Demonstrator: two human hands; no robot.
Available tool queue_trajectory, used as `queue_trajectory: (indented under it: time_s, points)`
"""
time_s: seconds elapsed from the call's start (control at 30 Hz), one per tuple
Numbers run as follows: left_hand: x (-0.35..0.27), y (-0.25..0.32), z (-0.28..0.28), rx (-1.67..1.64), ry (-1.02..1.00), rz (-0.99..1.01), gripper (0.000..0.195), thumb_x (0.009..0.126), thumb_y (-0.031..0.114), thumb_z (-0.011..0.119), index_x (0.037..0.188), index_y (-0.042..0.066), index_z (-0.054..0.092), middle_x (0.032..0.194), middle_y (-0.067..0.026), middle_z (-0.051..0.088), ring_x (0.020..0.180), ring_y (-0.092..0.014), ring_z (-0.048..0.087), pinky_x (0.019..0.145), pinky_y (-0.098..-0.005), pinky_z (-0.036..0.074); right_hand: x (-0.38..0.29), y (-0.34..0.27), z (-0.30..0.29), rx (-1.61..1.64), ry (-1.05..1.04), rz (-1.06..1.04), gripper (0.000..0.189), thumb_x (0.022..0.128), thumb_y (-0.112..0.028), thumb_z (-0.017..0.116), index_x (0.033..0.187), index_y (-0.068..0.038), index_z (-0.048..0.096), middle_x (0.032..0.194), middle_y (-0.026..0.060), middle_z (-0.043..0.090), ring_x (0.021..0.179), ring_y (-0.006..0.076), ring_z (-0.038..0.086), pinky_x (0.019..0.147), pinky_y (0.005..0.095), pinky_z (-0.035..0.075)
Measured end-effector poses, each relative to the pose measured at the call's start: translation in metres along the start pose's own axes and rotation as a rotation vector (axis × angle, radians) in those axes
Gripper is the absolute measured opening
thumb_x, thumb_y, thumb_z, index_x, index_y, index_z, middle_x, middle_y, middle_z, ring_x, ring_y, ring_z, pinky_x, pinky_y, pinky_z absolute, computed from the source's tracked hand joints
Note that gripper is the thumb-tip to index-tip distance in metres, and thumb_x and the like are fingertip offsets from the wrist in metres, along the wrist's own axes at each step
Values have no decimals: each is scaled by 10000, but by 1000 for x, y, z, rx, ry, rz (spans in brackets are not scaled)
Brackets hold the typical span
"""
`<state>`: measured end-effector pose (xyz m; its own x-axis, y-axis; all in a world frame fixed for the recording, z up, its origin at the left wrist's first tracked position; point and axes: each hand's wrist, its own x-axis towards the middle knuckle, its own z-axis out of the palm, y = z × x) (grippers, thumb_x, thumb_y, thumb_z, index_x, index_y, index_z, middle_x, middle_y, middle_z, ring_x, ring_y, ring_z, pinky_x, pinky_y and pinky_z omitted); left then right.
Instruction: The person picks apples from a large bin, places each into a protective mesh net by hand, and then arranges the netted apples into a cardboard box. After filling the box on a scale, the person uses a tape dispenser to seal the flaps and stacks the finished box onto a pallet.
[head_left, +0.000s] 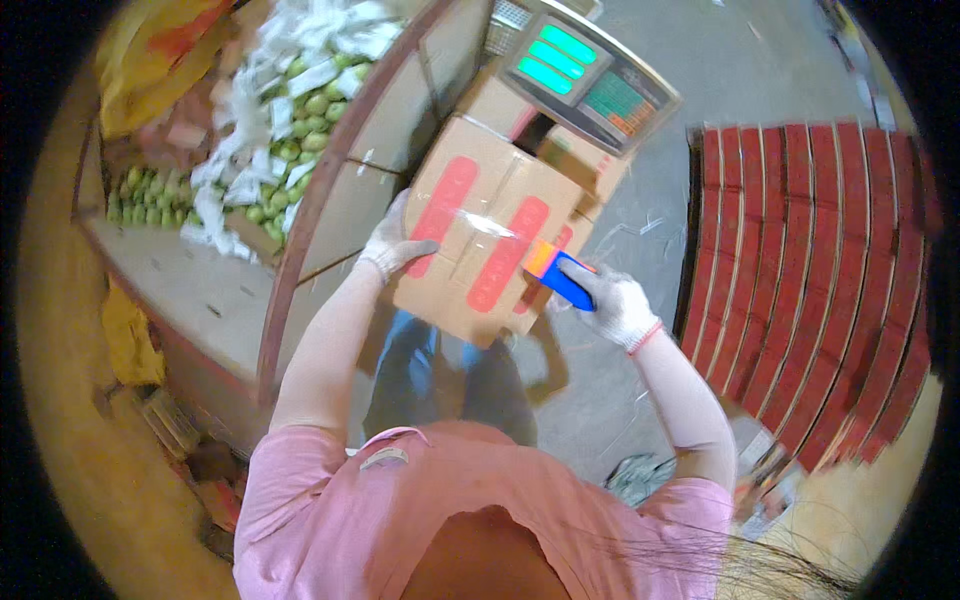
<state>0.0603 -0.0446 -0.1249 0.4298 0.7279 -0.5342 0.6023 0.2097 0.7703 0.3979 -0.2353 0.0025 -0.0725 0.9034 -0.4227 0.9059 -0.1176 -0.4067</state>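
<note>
A cardboard box (480, 277) with red printed bars is in front of me, tilted, with shiny clear tape across its top face. My left hand (397, 238), in a whitish knitted glove, grips the box's left edge with the thumb on top. In my gloved right hand (611, 304) is a blue and orange hand tool (564, 279), possibly a tape dispenser, its orange end against the box's right side. Just beyond the box, a digital scale display (559, 60) with green lit panels leans over other cardboard.
On the left, a large wooden-rimmed bin (319, 180) holds green fruit (311, 120) and white wrappings (240, 176). Stacked red cartons (810, 277) stand at the right. Clear plastic (637, 476) lies on the floor near my right elbow. A yellow cloth or sack (154, 67) is at the far left.
</note>
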Motion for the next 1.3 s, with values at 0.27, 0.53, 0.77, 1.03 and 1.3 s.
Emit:
queue_trajectory:
  time_s: [0.27,0.53,0.77,1.03,1.3]
  points:
    - [16,-18,11,-128,-146,15,1128,648,160,928,1535,21,245,1409,-146,537,1290,-260,523,1101,-399,434,-14,85,72,9,-168,115,451,792,-142,690,1224,-194,567,926,157,697,845,382,702,718,506,555]
    - [21,-8,19,-82,-222,-136,956,731,134,899,1480,50,311,1379,-129,569,1261,-275,547,1078,-423,454,66,107,158,-335,-422,280,376,752,-207,766,1115,-180,677,979,108,736,951,345,720,756,523,555]
    - [4,9,24,-134,-208,-208,842,789,156,863,1457,40,362,1379,-125,573,1266,-283,544,1079,-424,443,-51,178,117,409,295,903,362,826,-328,754,1117,-117,715,1145,111,728,1019,337,708,763,468,547]
    - [41,-71,-13,-683,-122,-383,636,978,416,634,1445,35,430,1358,-113,602,1242,-262,581,1032,-413,502,50,43,245,1783,1020,644,495,819,-77,727,1282,-27,559,1112,69,643,969,193,635,897,355,522]
    - [139,-11,19,-722,-134,-146,867,959,755,298,1518,98,380,1538,-118,428,1381,-315,431,1147,-483,369,-16,-80,376,2401,1241,831,352,890,-54,598,1239,-8,601,1200,84,637,1146,207,603,1003,369,499]
